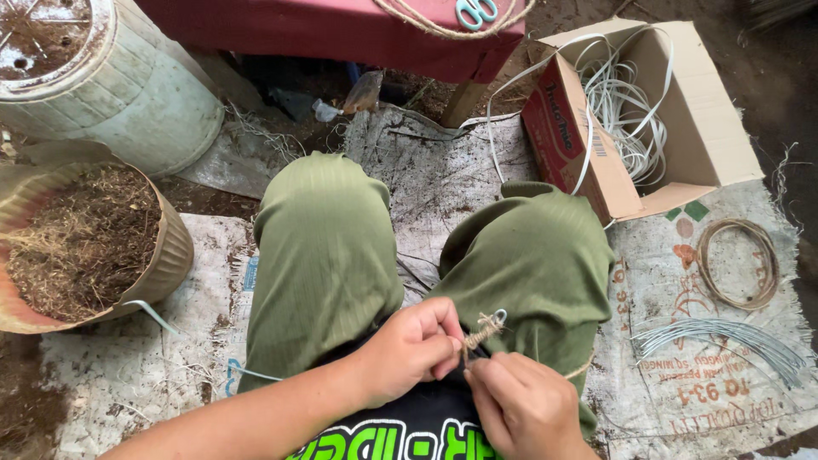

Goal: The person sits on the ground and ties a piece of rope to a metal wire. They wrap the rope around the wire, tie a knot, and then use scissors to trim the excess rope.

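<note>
Twine-wrapped thin metal wire piece [486, 327], brown jute around a grey loop, sits between both hands just above the right knee. Ahead of the hands to the right, an open brown cardboard box [707, 136] holds white strips; to the left stands a round pot of dry brown fibre [81, 243]. The left hand [409, 347] and right hand [524, 405] are both closed, pinching the twine.
</note>
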